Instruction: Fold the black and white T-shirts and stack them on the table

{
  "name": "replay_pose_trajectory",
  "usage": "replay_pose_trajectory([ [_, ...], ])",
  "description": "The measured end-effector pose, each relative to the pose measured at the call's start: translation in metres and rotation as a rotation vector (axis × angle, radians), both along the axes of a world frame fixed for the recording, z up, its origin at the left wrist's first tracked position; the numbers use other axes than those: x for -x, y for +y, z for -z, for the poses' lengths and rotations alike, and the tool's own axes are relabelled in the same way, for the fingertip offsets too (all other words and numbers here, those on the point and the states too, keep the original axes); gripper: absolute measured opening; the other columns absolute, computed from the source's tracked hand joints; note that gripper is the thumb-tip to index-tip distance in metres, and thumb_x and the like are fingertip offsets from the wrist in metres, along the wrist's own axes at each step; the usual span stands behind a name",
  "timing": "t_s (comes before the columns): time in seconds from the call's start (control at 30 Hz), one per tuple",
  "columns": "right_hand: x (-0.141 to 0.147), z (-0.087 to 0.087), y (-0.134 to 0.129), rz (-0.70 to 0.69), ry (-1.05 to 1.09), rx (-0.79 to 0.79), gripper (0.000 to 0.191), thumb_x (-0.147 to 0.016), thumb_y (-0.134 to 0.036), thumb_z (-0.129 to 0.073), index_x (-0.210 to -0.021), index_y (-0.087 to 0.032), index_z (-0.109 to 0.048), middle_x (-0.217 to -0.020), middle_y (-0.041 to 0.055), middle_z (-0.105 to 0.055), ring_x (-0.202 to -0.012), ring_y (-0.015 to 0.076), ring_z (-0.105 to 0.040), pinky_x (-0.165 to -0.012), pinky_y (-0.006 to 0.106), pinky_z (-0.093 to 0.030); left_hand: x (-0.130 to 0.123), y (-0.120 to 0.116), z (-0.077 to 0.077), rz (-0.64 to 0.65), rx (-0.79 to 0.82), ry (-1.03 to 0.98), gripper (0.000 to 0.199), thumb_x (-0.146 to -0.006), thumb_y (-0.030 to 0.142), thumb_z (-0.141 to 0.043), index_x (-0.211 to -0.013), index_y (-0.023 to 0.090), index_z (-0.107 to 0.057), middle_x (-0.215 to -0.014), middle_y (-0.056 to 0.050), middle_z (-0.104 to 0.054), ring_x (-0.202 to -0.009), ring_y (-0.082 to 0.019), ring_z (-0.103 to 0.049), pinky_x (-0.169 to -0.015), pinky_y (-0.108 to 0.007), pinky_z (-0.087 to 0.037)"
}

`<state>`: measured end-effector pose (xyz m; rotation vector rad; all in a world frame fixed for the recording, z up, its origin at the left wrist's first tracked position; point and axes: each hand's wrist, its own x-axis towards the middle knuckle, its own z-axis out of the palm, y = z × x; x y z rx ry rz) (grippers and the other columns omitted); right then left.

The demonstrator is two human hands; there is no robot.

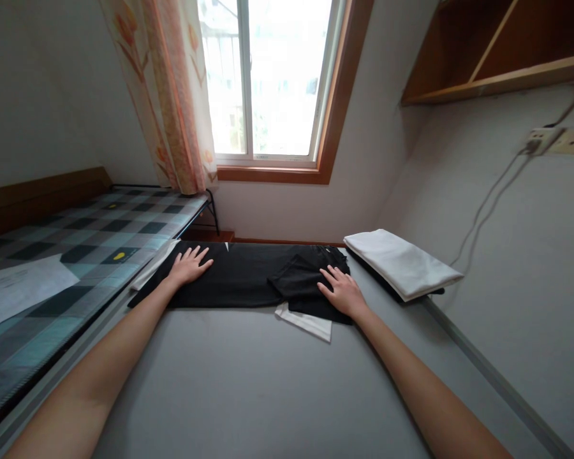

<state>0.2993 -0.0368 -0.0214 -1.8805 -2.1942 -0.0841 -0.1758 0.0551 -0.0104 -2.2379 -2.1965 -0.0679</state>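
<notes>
A black garment [239, 277], folded into a wide strip, lies across the far part of the grey table [249, 382]. White cloth edges [309, 324] stick out from under it at the near right and at the left end. My left hand [189, 264] rests flat on the garment's left part, fingers spread. On its right part, where a black flap such as a sleeve is folded over, my right hand [340, 290] lies with fingers apart. Neither hand grips the cloth. Whether the black and white cloth are one garment, I cannot tell.
A folded white cloth [404, 264] lies on something black at the table's right side, by the wall. Left of the table is a bed with a checked mattress [100, 236] and paper sheets [23, 287]. A cord [488, 191] hangs from the wall socket [540, 140].
</notes>
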Motion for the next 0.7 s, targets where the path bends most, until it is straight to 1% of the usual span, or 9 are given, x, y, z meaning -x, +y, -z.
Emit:
replay_pose_trajectory([
  [0.17,-0.001,-0.002,-0.006,-0.007,-0.019,-0.001,0.058,-0.094,-0.050,-0.039,-0.143,-0.021,-0.049,-0.152,0.0108,-0.042,-0.141,0.0280,-0.035,-0.112,0.047,-0.031,0.000,-0.007,-0.001,0.006,-0.007,-0.003,0.071,-0.092,0.064,-0.024,-0.153,0.029,-0.027,-0.160,-0.007,-0.024,-0.147,-0.032,-0.020,-0.115,-0.053,-0.020],
  [0.33,0.000,-0.003,-0.021,-0.009,-0.043,-0.021,0.058,-0.094,-0.049,-0.039,-0.142,-0.018,-0.050,-0.151,0.0125,-0.042,-0.140,0.0294,-0.037,-0.111,0.046,-0.033,-0.001,-0.019,-0.001,0.003,-0.003,-0.010,0.071,-0.092,0.065,-0.026,-0.154,0.029,-0.026,-0.161,-0.007,-0.022,-0.147,-0.032,-0.021,-0.115,-0.052,-0.019],
  [0.53,-0.001,-0.001,-0.046,-0.010,-0.041,-0.046,0.057,-0.094,-0.048,-0.041,-0.140,-0.018,-0.053,-0.149,0.0131,-0.045,-0.139,0.0303,-0.039,-0.110,0.047,-0.034,0.000,-0.047,0.002,0.021,-0.043,0.022,0.070,-0.093,0.062,-0.027,-0.154,0.027,-0.027,-0.160,-0.008,-0.025,-0.147,-0.032,-0.022,-0.115,-0.051,-0.020],
  [0.7,-0.005,0.001,-0.066,-0.032,-0.034,-0.067,0.056,-0.094,-0.049,-0.039,-0.140,-0.021,-0.053,-0.148,0.0112,-0.047,-0.138,0.0294,-0.040,-0.110,0.047,-0.034,-0.001,-0.073,-0.001,0.031,-0.013,0.009,0.070,-0.093,0.061,-0.028,-0.154,0.026,-0.027,-0.160,-0.008,-0.023,-0.147,-0.032,-0.020,-0.116,-0.051,-0.020],
])
